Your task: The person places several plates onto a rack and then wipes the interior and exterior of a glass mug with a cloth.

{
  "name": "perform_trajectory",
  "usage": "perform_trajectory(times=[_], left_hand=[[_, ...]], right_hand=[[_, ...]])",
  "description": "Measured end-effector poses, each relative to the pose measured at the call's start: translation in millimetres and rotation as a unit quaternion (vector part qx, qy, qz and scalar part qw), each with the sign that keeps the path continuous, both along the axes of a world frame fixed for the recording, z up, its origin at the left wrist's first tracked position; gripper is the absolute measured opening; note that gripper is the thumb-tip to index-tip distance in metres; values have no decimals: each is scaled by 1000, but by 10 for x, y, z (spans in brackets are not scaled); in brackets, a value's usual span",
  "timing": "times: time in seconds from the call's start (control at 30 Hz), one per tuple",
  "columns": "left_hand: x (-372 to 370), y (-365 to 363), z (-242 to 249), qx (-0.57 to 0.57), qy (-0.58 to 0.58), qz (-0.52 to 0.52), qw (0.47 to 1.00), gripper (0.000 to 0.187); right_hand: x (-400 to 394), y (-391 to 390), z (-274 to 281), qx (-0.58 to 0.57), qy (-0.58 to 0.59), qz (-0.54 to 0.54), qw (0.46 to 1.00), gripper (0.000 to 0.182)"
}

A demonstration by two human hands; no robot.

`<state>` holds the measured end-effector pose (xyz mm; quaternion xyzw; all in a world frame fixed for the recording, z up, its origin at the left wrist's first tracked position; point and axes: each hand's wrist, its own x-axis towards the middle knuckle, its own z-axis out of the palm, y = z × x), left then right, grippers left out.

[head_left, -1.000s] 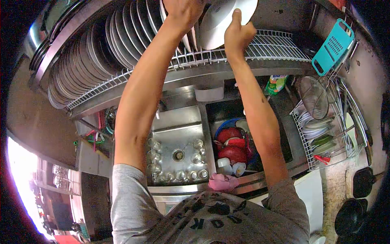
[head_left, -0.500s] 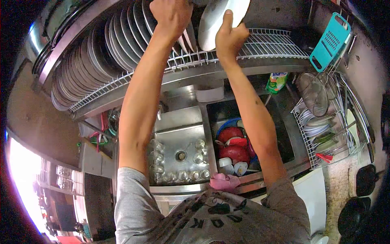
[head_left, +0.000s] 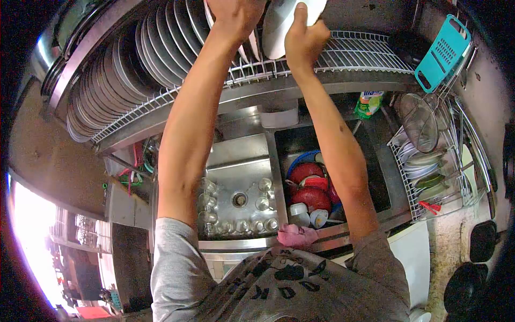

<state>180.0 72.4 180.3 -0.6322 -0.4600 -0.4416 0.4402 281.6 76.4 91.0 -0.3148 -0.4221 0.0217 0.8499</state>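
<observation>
My right hand (head_left: 304, 43) grips a white plate (head_left: 279, 29) at its right side, thumb lying on the plate's face. The plate is held tilted over the wire dish rack (head_left: 359, 53). To its left, my left hand (head_left: 238, 16) is raised at the top edge of the view. The fingers of that hand are hidden, so what it holds does not show. Edges of white plates (head_left: 254, 45) show just below and beside it. Further left, a long row of plates (head_left: 161, 45) stands upright in the rack.
Below, several clear glasses (head_left: 242, 225) stand in the left steel sink (head_left: 236, 177). Red bowls (head_left: 311, 198) and white cups fill part of the right basin. A pink cloth (head_left: 298, 235) lies on the front edge. At right are a green bottle (head_left: 368, 104), a teal grater (head_left: 442, 53) and a dish basket (head_left: 413, 198).
My left hand has shifted slightly right and up, closer to the plate in my right hand. The right hand keeps its hold, and the plate sits slightly higher in view.
</observation>
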Motion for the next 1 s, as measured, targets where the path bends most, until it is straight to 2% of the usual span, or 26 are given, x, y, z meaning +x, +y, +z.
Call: perform_trajectory(times=[0.03, 0.07, 0.1, 0.17, 0.2, 0.3, 0.43, 0.5, 0.57, 0.6, 0.67, 0.73, 0.77, 0.83, 0.87, 0.93, 1.0], left_hand=[[31, -15, 9, -3, 2, -12, 1000, 13], [35, 34, 17, -4, -2, -7, 1000, 14], [20, 71, 7, -2, -2, -11, 1000, 14], [-67, 126, -33, 76, 12, -43, 996, 15], [-119, 168, -9, 29, 7, -15, 999, 17], [-198, 128, -13, 57, 9, -30, 998, 17], [-181, 88, 4, 41, -4, -30, 999, 16], [-163, 25, 53, -57, -24, -13, 998, 16], [-163, 33, 38, -23, -20, -23, 999, 16], [-177, 35, 20, 6, -14, -34, 999, 17], [-190, 70, 19, -8, -19, -30, 999, 18], [-176, 85, 12, -21, -24, -28, 999, 18], [-178, 80, 8, 0, -17, -34, 999, 18], [-195, 64, 3, 20, -10, -40, 999, 19], [-196, 59, 15, -6, -15, -34, 999, 19], [-223, 52, 6, -35, -21, -26, 999, 20], [-230, 56, -8, -8, -11, -38, 999, 21]], right_hand=[[22, 57, -2, -59, -27, -3, 998, 44], [-10, 131, 14, -39, -13, 29, 999, 46], [-53, 203, 31, 30, 7, 26, 999, 48], [-71, 220, 64, -69, -61, -29, 995, 49], [-89, 228, 85, -92, -75, -35, 992, 49], [-167, 286, 110, -89, -105, -27, 990, 49], [-210, 317, 126, -57, -146, -20, 987, 44], [-213, 409, 111, -40, -140, 3, 989, 42], [-252, 545, 116, -19, -136, 31, 990, 41], [-263, 604, 97, -30, -146, 12, 989, 39], [-253, 548, 107, -44, -155, -10, 987, 37], [-217, 484, 130, -188, -234, -7, 954, 40], [-242, 450, 139, -188, -234, -7, 954, 40], [-308, 415, 138, -57, -244, -63, 966, 44], [-253, 420, 127, -109, -319, -6, 942, 46], [-269, 420, 117, -91, -307, -26, 947, 40], [-284, 402, 113, -74, -295, -47, 952, 35]])
